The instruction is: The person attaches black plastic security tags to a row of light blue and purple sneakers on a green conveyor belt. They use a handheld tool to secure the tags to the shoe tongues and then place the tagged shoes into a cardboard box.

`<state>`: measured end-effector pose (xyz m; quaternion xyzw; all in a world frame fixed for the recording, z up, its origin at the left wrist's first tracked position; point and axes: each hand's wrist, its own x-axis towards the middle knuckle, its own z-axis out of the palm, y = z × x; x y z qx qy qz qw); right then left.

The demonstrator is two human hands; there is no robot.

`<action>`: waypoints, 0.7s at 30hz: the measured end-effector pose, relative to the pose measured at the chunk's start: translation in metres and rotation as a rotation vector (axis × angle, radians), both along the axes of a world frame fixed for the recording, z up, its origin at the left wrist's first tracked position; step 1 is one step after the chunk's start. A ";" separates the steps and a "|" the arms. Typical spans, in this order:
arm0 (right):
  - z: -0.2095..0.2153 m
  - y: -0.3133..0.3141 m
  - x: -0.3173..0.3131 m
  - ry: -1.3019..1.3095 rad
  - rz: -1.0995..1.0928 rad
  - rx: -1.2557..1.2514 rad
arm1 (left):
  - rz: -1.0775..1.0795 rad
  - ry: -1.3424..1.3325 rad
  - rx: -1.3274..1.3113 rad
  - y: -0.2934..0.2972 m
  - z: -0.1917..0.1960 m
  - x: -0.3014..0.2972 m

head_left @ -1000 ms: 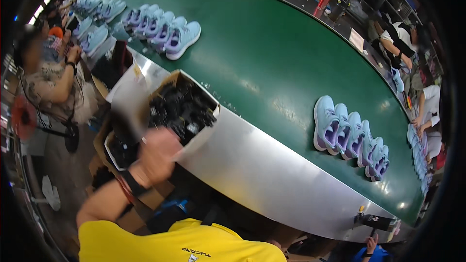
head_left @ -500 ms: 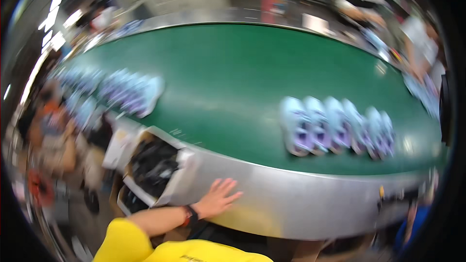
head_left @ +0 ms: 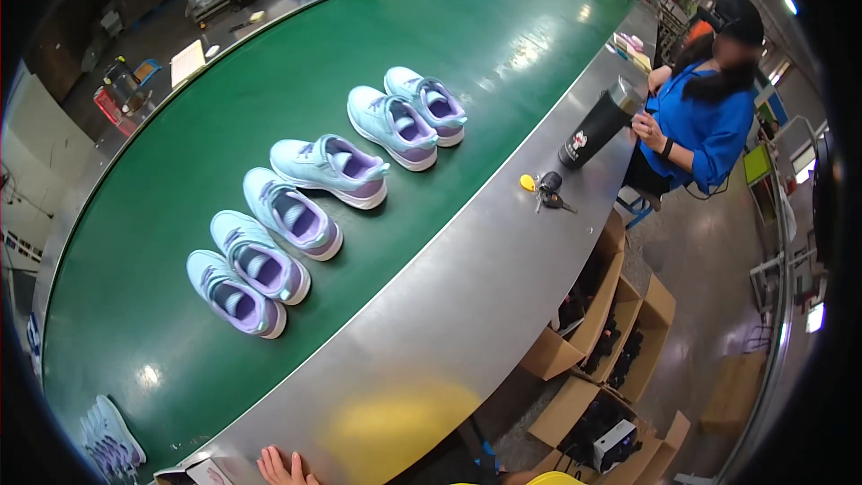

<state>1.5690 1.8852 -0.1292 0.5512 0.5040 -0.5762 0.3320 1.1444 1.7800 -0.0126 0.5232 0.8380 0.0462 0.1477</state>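
Belt: the green conveyor belt (head_left: 269,63) was flanked by a steel surface (head_left: 431,323).
Shoes: six pale-blue shoes (head_left: 296,216) were lined along the belt's near edge, toes pointed inward.
Hand: one hand (head_left: 285,467) was laid flat, fingers released, on the surface's near edge; which hand could not be told. The nearest shoe (head_left: 235,294) lay up-belt, apart.

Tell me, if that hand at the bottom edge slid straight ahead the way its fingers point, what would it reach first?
Probably bare grey ledge, then the green belt; the left hand points up-picture, and no shoe lies close ahead.
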 end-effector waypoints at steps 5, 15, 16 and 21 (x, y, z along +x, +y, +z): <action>-0.003 -0.004 -0.002 0.027 -0.028 -0.056 | -0.023 0.026 0.018 0.005 -0.005 0.001; 0.006 0.084 -0.033 0.103 0.124 -0.132 | 0.035 0.013 0.064 0.004 -0.016 0.014; 0.008 0.097 -0.037 0.110 0.161 -0.144 | 0.039 0.016 0.065 0.000 -0.020 0.015; 0.017 0.162 -0.069 0.197 0.387 -0.211 | 0.039 0.003 0.049 0.008 -0.020 0.014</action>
